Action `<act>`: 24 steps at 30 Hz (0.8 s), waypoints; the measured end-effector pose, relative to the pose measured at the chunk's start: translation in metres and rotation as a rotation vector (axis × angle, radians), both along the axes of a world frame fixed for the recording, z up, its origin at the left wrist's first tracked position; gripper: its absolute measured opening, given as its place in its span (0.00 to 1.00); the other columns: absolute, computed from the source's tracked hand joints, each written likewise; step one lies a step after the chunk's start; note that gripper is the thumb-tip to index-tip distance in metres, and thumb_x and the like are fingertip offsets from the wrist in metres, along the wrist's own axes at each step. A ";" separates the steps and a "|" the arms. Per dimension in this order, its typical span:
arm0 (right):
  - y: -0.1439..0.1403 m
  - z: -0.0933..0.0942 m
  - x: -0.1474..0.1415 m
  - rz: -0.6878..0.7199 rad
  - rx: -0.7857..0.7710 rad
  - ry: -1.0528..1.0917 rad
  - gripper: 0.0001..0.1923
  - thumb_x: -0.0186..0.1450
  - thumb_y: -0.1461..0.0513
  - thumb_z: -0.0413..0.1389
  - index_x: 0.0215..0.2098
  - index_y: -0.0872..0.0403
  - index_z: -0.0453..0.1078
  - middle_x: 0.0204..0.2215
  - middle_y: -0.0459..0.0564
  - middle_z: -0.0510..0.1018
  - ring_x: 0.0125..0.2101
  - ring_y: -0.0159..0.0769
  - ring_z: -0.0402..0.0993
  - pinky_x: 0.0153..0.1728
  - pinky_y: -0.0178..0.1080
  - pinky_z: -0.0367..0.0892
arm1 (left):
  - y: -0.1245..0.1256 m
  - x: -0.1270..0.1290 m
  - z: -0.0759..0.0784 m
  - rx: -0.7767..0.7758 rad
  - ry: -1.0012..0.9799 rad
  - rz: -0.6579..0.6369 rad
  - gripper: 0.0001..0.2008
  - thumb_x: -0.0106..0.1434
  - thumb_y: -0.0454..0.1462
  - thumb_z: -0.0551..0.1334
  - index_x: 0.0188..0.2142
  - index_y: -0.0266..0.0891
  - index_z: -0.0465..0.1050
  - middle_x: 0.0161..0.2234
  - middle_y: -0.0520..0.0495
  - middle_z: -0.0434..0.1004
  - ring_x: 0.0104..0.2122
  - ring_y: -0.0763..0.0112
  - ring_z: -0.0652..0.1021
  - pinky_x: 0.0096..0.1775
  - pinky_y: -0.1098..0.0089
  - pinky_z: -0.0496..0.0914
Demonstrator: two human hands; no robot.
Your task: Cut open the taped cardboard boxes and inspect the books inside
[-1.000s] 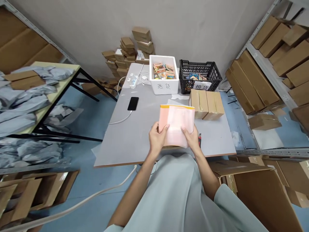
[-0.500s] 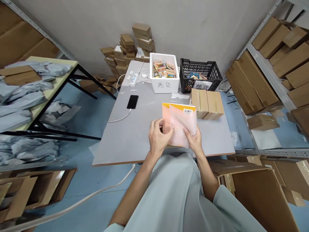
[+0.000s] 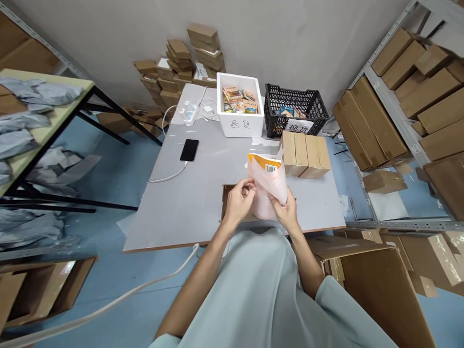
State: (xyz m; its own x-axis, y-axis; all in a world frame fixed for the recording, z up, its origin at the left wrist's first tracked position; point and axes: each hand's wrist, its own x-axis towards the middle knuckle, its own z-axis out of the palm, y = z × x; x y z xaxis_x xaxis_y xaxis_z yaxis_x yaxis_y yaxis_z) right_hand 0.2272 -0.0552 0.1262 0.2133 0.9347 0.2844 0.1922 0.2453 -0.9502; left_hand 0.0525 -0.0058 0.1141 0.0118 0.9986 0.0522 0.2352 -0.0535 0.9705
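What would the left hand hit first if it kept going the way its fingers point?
Probably the pink bag: the left hand points right, fingertips already at its edge. Depth is unclear.

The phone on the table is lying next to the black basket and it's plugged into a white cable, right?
Not quite. The head view shows the phone lying on the table's left side, well away from the black basket. It is plugged into a white cable.

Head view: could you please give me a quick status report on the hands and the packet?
Left hand pinching packet edge. Right hand gripping its base, upright above flat cardboard. Nothing in the way.
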 end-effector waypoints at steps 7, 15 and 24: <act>0.005 -0.014 0.011 -0.041 0.011 0.051 0.19 0.72 0.45 0.69 0.45 0.51 0.76 0.38 0.49 0.83 0.38 0.41 0.78 0.41 0.39 0.77 | 0.001 0.002 0.001 -0.005 -0.008 -0.089 0.16 0.64 0.50 0.69 0.40 0.41 0.82 0.35 0.51 0.80 0.29 0.72 0.74 0.37 0.67 0.71; 0.002 -0.020 0.015 -0.121 -0.034 0.007 0.14 0.70 0.50 0.68 0.45 0.50 0.76 0.37 0.49 0.84 0.39 0.43 0.79 0.42 0.41 0.78 | -0.006 0.005 0.009 0.143 -0.019 -0.041 0.10 0.68 0.44 0.66 0.33 0.42 0.77 0.36 0.49 0.78 0.31 0.70 0.77 0.36 0.68 0.74; -0.003 -0.012 0.038 -0.084 0.021 -0.136 0.08 0.68 0.55 0.64 0.43 0.48 0.77 0.35 0.46 0.83 0.35 0.41 0.79 0.36 0.39 0.77 | -0.003 -0.033 0.070 0.607 0.203 0.180 0.13 0.76 0.42 0.71 0.57 0.46 0.84 0.53 0.41 0.84 0.50 0.57 0.84 0.54 0.56 0.80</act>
State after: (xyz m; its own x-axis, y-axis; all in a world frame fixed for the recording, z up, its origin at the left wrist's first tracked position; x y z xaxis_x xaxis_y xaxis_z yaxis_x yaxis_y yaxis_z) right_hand 0.2648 -0.0578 0.1144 0.2487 0.9089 0.3348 0.3392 0.2421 -0.9090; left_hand 0.0199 -0.0085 0.1846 -0.0834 0.7802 0.6200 0.4660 -0.5194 0.7163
